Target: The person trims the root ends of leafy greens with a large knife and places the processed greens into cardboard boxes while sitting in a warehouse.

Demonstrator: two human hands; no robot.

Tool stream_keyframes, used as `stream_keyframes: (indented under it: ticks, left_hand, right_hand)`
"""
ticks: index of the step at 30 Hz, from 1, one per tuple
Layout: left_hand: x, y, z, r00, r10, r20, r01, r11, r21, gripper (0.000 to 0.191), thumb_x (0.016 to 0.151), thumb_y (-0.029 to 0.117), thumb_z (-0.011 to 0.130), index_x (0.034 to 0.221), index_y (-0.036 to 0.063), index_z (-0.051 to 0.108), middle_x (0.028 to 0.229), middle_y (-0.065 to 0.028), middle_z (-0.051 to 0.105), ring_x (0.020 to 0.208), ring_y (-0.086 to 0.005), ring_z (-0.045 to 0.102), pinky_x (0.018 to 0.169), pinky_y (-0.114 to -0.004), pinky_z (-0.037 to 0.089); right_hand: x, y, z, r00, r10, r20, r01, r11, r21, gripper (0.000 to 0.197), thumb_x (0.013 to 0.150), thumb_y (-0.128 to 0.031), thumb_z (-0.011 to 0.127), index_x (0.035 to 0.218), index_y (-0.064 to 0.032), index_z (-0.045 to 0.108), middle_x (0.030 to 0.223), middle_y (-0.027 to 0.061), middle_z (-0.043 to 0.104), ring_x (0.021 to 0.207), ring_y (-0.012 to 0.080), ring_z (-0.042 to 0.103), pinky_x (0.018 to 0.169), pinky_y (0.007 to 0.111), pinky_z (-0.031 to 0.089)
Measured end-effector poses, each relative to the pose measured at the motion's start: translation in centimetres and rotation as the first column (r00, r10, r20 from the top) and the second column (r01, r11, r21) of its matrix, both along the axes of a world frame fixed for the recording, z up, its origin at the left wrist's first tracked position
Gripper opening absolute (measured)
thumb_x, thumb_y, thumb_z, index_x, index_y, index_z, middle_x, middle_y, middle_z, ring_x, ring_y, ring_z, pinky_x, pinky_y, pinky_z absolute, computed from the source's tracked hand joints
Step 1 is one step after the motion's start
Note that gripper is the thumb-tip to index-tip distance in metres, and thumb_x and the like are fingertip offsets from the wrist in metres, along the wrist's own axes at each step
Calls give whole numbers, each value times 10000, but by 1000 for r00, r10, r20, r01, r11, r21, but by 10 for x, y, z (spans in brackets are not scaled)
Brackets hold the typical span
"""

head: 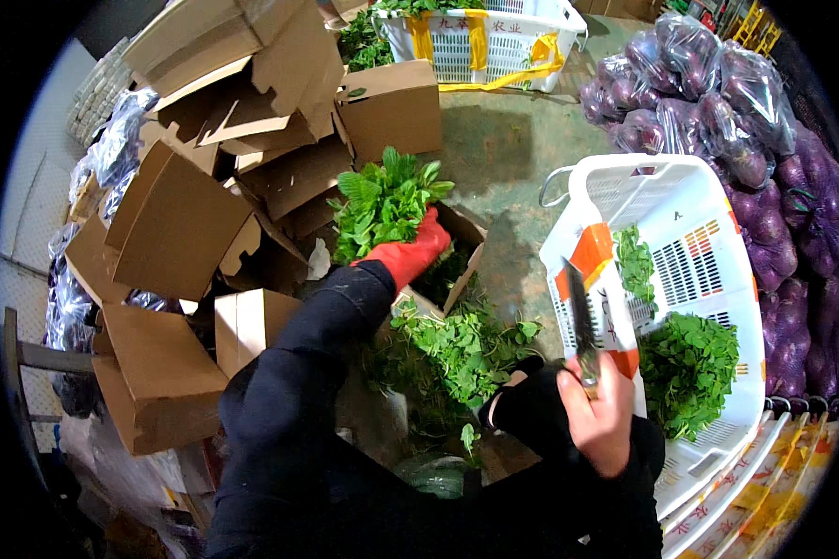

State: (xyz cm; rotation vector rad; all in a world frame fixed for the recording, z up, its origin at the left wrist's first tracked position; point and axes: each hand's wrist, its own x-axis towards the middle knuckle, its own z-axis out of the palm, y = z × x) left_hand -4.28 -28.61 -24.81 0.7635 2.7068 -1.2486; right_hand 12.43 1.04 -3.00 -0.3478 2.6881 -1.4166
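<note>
My left hand (411, 251), in a red glove, grips a bunch of leafy greens (384, 202) above an open cardboard box (465, 274) with dark greenery inside. The bare fingers of my right hand (601, 412) close round the handle of a knife (582, 321), its dark blade pointing away from me. That blade stands over the near wall of a white plastic crate (734, 279). A pile of bright leafy greens (692, 370) lies in this crate, with a smaller bunch (635, 265) farther back. Loose greens (461, 349) are heaped on the floor between my arms.
Cardboard boxes (182, 223) are piled at the left. Another white crate with yellow tape (454, 49) stands at the back. Bagged purple onions (762, 230) are stacked along the right, above several stacked crates (762, 496). Green flooring (489, 154) shows beyond the box.
</note>
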Motion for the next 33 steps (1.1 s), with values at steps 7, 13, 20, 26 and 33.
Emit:
stream_keyframes:
  ticks: [7, 13, 20, 26, 33]
  left_hand:
    - [-10, -4, -105, 819, -36, 573, -233, 891, 389, 512, 555, 313, 720, 1004, 114, 574, 959, -155, 575, 994, -355, 483, 866, -466, 372]
    - [-11, 8, -34, 843, -258, 472, -140, 742, 655, 737, 387, 332, 806, 1036, 90, 558, 1075, -143, 545, 1029, -375, 462, 927, -454, 331]
    - [2, 7, 72, 970, -49, 238, -103, 804, 586, 632, 593, 172, 683, 1192, 174, 482, 882, -91, 566, 816, -273, 559, 646, -378, 454]
    - [0, -54, -52, 736, 381, 559, -677, 418, 606, 265, 699, 81, 542, 957, 45, 588, 875, -186, 604, 826, -328, 589, 702, -396, 475]
    - [8, -35, 0, 854, 244, 459, -475, 725, 499, 242, 740, 90, 521, 964, 62, 608, 881, -181, 618, 830, -305, 608, 714, -383, 489]
  right_hand:
    - [0, 7, 16, 948, -141, 284, 156, 987, -30, 76, 757, -49, 561, 805, -10, 517, 602, 5, 513, 484, 54, 447, 459, 191, 340]
    - [-14, 13, 22, 988, 1, 151, 4, 999, -34, 146, 788, -84, 612, 909, -14, 569, 669, 23, 558, 539, 79, 486, 522, 212, 382]
    - [-10, 11, 18, 936, -110, 335, 146, 986, -84, 123, 784, -65, 614, 880, 1, 574, 634, 12, 528, 528, 64, 465, 495, 211, 377]
    - [-9, 10, 27, 959, -18, 282, 41, 996, -77, 136, 777, -63, 620, 877, 6, 560, 658, 43, 539, 520, 82, 479, 483, 205, 378]
    - [4, 21, 10, 934, -147, 324, 181, 981, -76, 177, 748, -92, 563, 861, 16, 481, 575, 56, 485, 429, 101, 462, 394, 215, 374]
